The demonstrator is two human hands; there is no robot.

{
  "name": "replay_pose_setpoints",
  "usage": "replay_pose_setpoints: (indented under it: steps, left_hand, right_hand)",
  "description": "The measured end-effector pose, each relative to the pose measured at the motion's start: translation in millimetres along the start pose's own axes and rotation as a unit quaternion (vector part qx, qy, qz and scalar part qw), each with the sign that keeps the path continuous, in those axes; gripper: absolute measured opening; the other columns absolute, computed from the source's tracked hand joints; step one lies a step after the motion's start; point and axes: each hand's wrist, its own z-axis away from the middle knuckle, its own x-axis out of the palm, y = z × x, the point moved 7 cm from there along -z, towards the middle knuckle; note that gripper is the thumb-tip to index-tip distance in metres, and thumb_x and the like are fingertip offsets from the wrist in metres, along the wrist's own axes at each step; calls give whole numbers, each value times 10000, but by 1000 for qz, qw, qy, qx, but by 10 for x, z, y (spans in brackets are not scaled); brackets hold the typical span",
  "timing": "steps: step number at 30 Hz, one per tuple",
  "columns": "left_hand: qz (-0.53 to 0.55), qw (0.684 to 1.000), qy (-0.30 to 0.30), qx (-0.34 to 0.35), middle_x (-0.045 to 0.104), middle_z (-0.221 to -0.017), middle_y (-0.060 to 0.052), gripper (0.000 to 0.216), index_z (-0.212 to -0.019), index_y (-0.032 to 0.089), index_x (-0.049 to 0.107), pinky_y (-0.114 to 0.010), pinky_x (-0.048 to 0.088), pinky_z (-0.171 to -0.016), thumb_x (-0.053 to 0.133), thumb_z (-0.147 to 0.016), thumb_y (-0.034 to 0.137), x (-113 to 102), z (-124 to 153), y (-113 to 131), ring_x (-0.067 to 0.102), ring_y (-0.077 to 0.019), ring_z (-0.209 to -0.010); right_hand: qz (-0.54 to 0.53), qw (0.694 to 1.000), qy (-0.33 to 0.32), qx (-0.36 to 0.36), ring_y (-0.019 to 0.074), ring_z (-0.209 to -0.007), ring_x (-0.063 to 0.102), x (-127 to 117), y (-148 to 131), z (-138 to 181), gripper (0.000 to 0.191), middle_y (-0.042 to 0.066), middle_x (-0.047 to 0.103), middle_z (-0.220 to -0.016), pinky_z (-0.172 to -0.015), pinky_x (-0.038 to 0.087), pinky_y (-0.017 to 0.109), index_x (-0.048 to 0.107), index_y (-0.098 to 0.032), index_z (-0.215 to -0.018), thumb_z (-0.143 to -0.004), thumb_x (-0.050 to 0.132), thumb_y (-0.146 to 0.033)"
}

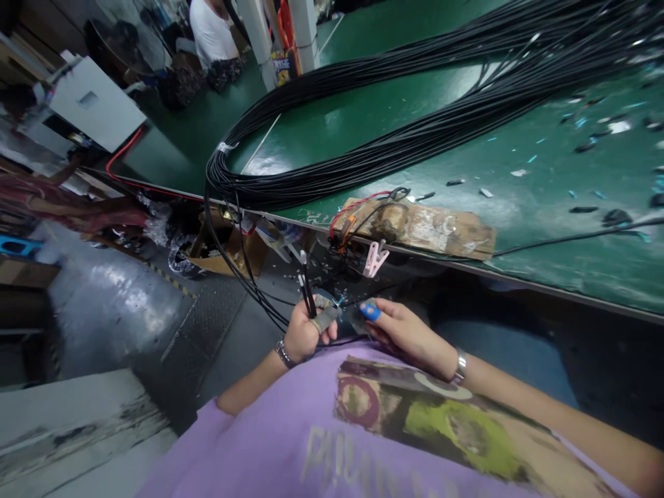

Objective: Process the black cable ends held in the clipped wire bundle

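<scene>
Low over my lap, my left hand point(306, 330) is closed around the ends of several black cables point(309, 297), whose tips stick up pale above the fist. Grey tape or a finger cover point(326, 317) wraps its fingers. Thin light-blue wire ends show beside the thumb. Just to the right, my right hand point(402, 332) is pinched, with a blue cover point(370, 311) on one digit. What lies between its fingertips is blurred and I cannot make it out. The held cables hang from a large black cable coil point(290, 183) on the green table point(353, 117).
At the table's front edge lies a worn wooden board point(440, 232) with wires and a pink clothes peg point(375, 259). Black and blue scraps point(586, 145) are scattered to the right. A white machine point(98, 104) stands far left; a person in a white shirt point(212, 31) sits behind.
</scene>
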Motion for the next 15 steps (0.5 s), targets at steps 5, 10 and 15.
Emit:
replay_pose_setpoints:
  steps: [5, 10, 15]
  left_hand:
    - [-28, 999, -29, -21, 539, -416, 27, 439, -629, 159, 514, -169, 283, -349, 669, -628, 569, 107, 47, 44, 409, -51, -327]
    - [-46, 997, -45, -44, 500, -382, 32, 435, -588, 159, 525, -182, 283, -360, 701, -584, 557, 190, 77, 111, 395, -53, -326]
    - [-37, 996, -44, -72, 480, -378, 54, 455, -606, 161, 510, -175, 260, -337, 747, -517, 540, 218, 81, 102, 366, -42, -310]
  right_hand:
    - [-77, 996, -23, 30, 3, -331, 188, 68, -34, -16, 492, -94, 456, -530, -306, 159, 163, 406, -207, -691, -609, 652, -625]
    - [-66, 993, -77, 57, 2, -329, 187, 144, 43, -25, 500, -83, 488, -572, -307, 150, 172, 400, -211, -714, -610, 650, -631]
    - [84, 990, -71, -86, 80, -502, 450, 151, -89, -64, 474, -51, 527, -637, -502, 407, 237, 462, -199, -793, -604, 691, -568]
